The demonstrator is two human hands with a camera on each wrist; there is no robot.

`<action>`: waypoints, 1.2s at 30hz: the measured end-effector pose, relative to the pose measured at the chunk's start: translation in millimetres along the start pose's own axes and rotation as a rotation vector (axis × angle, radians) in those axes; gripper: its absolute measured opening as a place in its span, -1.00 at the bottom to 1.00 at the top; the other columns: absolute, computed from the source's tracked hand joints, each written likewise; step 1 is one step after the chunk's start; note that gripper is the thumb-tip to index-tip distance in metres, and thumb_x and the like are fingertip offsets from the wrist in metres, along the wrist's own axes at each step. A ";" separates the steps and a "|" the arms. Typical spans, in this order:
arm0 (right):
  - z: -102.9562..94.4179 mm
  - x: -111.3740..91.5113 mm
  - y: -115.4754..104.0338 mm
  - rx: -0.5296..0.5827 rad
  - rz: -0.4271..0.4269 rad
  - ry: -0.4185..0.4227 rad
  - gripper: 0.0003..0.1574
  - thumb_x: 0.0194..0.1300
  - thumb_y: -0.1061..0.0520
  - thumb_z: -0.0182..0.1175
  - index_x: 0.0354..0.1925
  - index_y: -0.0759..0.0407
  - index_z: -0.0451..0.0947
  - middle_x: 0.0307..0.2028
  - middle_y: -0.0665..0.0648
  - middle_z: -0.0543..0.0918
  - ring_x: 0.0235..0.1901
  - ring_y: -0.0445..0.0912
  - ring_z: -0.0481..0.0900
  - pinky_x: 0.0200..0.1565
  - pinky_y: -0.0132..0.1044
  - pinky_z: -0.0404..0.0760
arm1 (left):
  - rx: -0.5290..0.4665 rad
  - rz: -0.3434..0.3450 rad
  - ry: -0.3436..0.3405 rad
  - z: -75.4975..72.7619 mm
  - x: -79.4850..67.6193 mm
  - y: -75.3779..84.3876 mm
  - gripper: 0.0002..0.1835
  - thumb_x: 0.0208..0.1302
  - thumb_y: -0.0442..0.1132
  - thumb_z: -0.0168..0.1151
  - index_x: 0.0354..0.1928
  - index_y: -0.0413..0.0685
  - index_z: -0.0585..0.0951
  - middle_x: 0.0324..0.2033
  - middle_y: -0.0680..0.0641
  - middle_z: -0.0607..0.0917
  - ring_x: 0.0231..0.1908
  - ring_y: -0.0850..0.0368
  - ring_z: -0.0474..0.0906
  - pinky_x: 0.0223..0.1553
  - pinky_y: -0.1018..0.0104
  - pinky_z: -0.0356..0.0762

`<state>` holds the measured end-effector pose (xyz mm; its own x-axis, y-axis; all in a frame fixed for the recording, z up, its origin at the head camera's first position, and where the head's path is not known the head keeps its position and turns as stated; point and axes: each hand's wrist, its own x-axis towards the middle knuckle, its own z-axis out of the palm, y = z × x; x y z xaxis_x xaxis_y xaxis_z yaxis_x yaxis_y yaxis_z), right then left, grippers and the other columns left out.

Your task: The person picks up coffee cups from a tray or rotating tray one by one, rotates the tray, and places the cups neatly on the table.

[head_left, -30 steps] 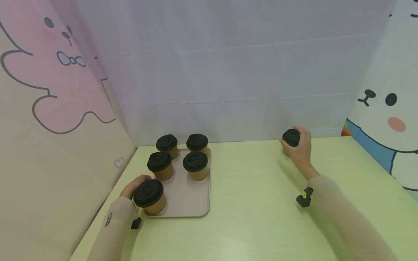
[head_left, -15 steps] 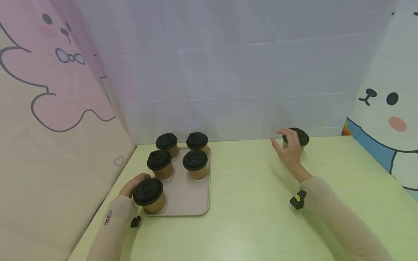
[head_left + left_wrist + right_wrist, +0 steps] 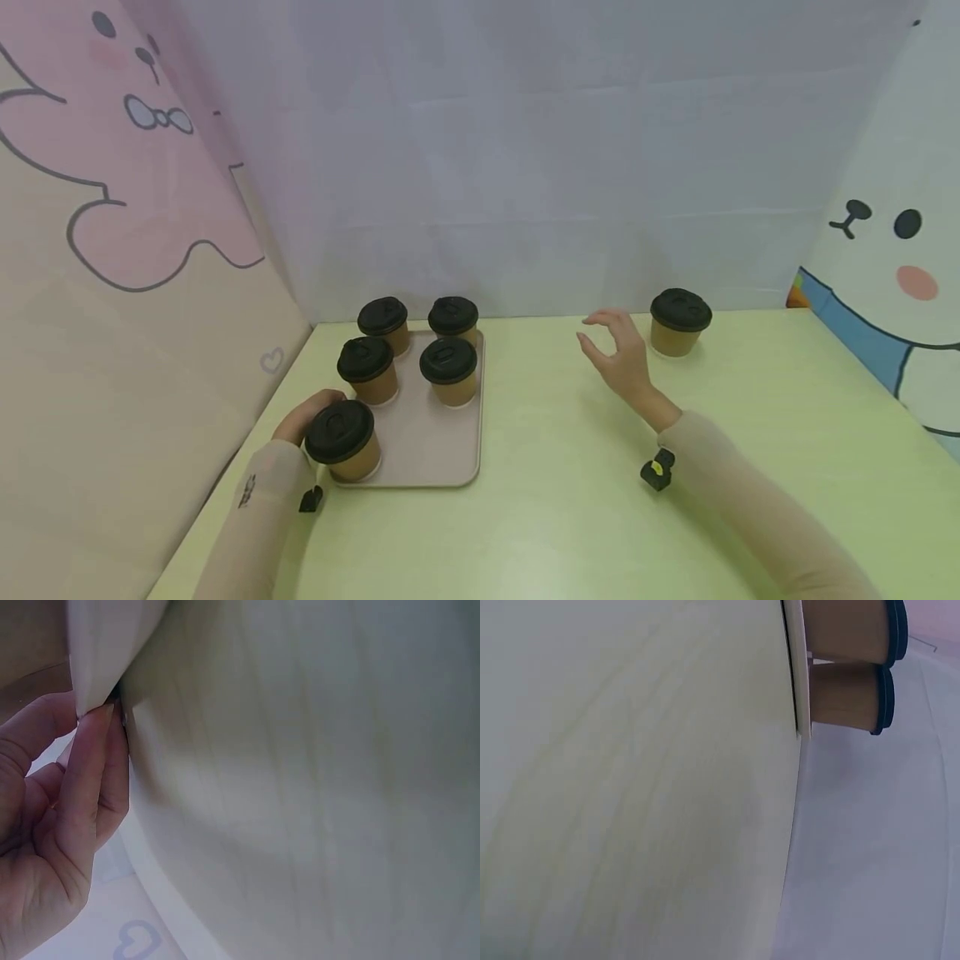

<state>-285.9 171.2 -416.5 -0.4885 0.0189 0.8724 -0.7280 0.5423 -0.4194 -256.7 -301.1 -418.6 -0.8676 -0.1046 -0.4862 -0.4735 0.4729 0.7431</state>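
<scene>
A pinkish-grey tray (image 3: 442,458) lies on the left of the table, bearing several brown paper cups with black lids. My left hand (image 3: 306,415) is at its left side, behind the nearest cup (image 3: 356,458); the left wrist view shows the fingers (image 3: 79,780) pinching the tray's edge (image 3: 112,645). To the right, my right hand (image 3: 624,360) hovers above the table with thumb and fingers spread in a C, holding nothing. A single lidded cup (image 3: 677,333) stands upright on the table, just right of that hand.
The pale yellow table (image 3: 540,517) meets a hanging white cloth (image 3: 540,183) at the back. A printed cloth (image 3: 165,350) rises along the left side, another (image 3: 885,267) at the right. Cups (image 3: 847,697) on the tray also show in the right wrist view.
My right hand has let go of the single cup at the back right and moved left, away from it. The cup stays standing; my left hand keeps its place at the tray.
</scene>
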 end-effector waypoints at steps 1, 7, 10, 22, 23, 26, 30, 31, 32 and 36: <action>2.6 -0.9 -3.2 0.005 0.003 -0.014 -0.72 -0.03 0.35 0.28 -0.26 0.36 0.54 -0.24 0.30 0.55 -0.14 0.11 0.45 0.05 -0.44 0.33 | 0.008 0.004 0.000 0.5 -1.1 1.1 -0.27 0.25 0.27 -0.19 0.34 -0.03 0.20 0.38 -0.21 0.07 0.37 -0.24 -0.09 0.31 -0.20 -0.11; 18.2 -4.6 -23.5 0.029 -0.006 -0.101 -0.74 -0.02 0.32 0.30 -0.27 0.30 0.55 -0.24 0.24 0.58 -0.14 0.06 0.50 0.01 -0.41 0.39 | 0.025 0.011 -0.018 -2.2 2.2 4.1 -0.27 0.27 0.23 -0.22 0.35 -0.07 0.15 0.39 -0.22 0.06 0.37 -0.24 -0.09 0.31 -0.19 -0.13; 26.8 -4.8 -32.6 0.052 -0.025 -0.129 -0.75 -0.02 0.32 0.31 -0.28 0.29 0.55 -0.23 0.22 0.59 -0.14 0.05 0.51 -0.02 -0.31 0.43 | 0.004 0.005 0.002 -4.2 4.7 5.0 -0.28 0.24 0.22 -0.16 0.33 -0.07 0.20 0.38 -0.20 0.10 0.37 -0.21 -0.05 0.32 -0.16 -0.10; 65.7 -12.5 -69.8 0.195 -0.013 -0.245 -0.66 -0.03 0.30 0.36 -0.20 0.26 0.55 -0.16 0.23 0.60 -0.08 0.04 0.53 -0.04 -0.07 0.50 | 0.123 0.082 -0.068 -3.9 14.4 5.0 -0.35 0.33 0.07 -0.24 0.33 -0.20 0.13 0.37 -0.31 0.04 0.35 -0.29 -0.09 0.28 -0.24 -0.11; 69.5 -13.2 -73.1 0.207 -0.005 -0.263 -0.63 -0.04 0.30 0.37 -0.19 0.26 0.54 -0.14 0.23 0.60 -0.06 0.04 0.53 -0.03 -0.07 0.50 | 0.118 0.079 -0.071 -3.5 13.9 5.3 -0.34 0.33 0.09 -0.24 0.34 -0.18 0.12 0.37 -0.30 0.03 0.36 -0.28 -0.11 0.29 -0.23 -0.13; 80.0 -14.6 -86.7 0.253 0.051 -0.328 -0.57 -0.04 0.28 0.38 -0.13 0.30 0.53 -0.09 0.26 0.59 -0.02 0.08 0.52 -0.03 -0.02 0.50 | 0.102 0.078 -0.074 -2.5 12.6 6.1 -0.32 0.32 0.11 -0.25 0.36 -0.15 0.10 0.38 -0.27 0.03 0.37 -0.27 -0.13 0.31 -0.21 -0.15; 87.9 -13.2 -115.1 0.376 0.215 -0.429 -0.53 0.00 0.31 0.34 -0.07 0.37 0.48 -0.04 0.31 0.56 0.01 0.12 0.50 -0.03 0.00 0.51 | 0.151 0.102 -0.086 -3.7 14.5 5.4 -0.33 0.32 0.06 -0.22 0.35 -0.19 0.09 0.37 -0.29 0.03 0.37 -0.28 -0.13 0.30 -0.22 -0.16; 88.1 -11.9 -123.4 0.419 0.266 -0.448 -0.52 0.02 0.32 0.32 -0.05 0.39 0.47 -0.04 0.33 0.55 0.01 0.14 0.50 -0.01 -0.01 0.51 | 0.173 0.116 -0.092 -4.6 15.5 5.2 -0.33 0.31 0.04 -0.22 0.35 -0.21 0.08 0.37 -0.31 0.03 0.36 -0.30 -0.13 0.30 -0.23 -0.15; 89.1 -10.9 -130.3 0.463 0.316 -0.463 -0.52 0.03 0.33 0.31 -0.04 0.41 0.45 -0.03 0.35 0.55 0.01 0.15 0.50 -0.01 -0.01 0.51 | 0.199 0.124 -0.094 -5.3 16.8 4.8 -0.33 0.31 0.03 -0.21 0.35 -0.22 0.08 0.36 -0.33 0.03 0.35 -0.32 -0.12 0.29 -0.24 -0.14; 93.5 -8.7 -150.5 0.649 0.447 -0.466 -0.52 0.08 0.39 0.24 -0.01 0.49 0.38 -0.02 0.47 0.50 0.02 0.25 0.47 0.02 0.06 0.47 | 0.211 0.097 -0.089 -6.8 19.3 2.8 -0.35 0.31 0.03 -0.24 0.35 -0.19 0.09 0.36 -0.32 0.03 0.34 -0.33 -0.10 0.27 -0.28 -0.12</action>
<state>-217.0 10.9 -384.5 -0.8320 -0.3039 0.4641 -0.4829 -0.0151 -0.8755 -275.8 -307.8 -422.7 -0.8860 0.0232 -0.4632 -0.3387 0.6498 0.6805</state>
